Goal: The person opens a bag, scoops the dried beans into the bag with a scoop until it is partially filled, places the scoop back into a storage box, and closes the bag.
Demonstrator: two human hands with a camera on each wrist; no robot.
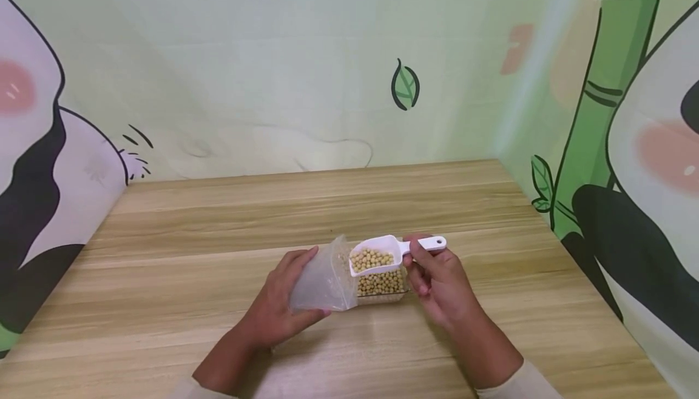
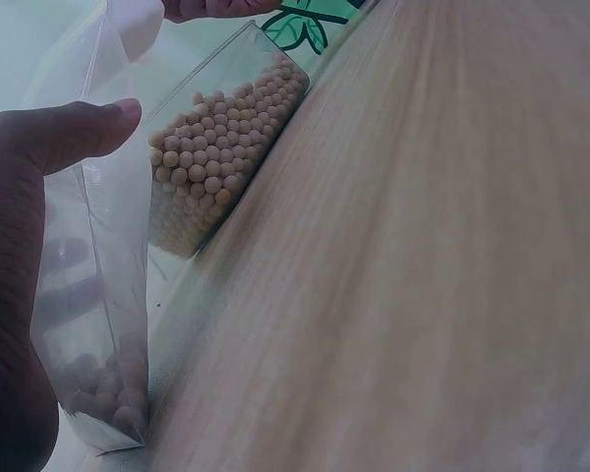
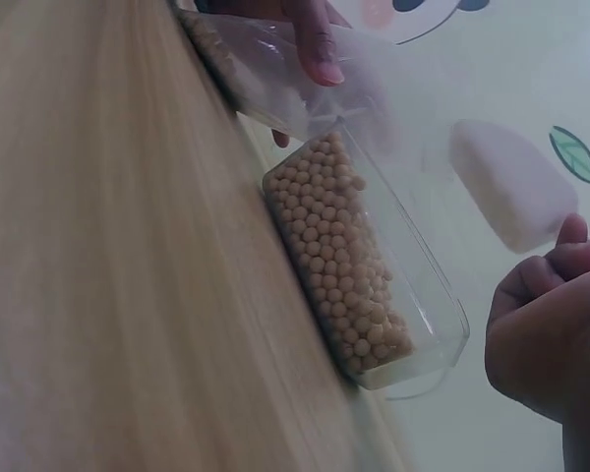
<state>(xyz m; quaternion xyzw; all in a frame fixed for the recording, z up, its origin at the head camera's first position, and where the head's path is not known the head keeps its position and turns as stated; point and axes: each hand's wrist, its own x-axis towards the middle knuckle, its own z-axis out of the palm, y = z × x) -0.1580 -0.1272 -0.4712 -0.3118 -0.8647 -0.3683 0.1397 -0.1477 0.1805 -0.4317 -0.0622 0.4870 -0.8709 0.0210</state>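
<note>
My left hand [image 1: 281,305] grips a clear plastic zip bag [image 1: 322,281], thumb in front and fingers behind. In the left wrist view some round beans [image 2: 106,391] lie at the bag's bottom, and the bag stands on the table. My right hand [image 1: 443,284] pinches the handle of a white scoop [image 1: 391,245] loaded with pale yellow soybeans. The scoop hangs above a clear rectangular box [image 3: 421,285], its tip close to the bag's mouth. Inside the box, more soybeans [image 3: 324,236] fill a good part. The bag's opening leans toward the box.
The wood-grain table [image 1: 229,217] stretches around the hands. Behind it and at both sides stand walls [image 1: 327,65] covered in panda, leaf and bamboo drawings.
</note>
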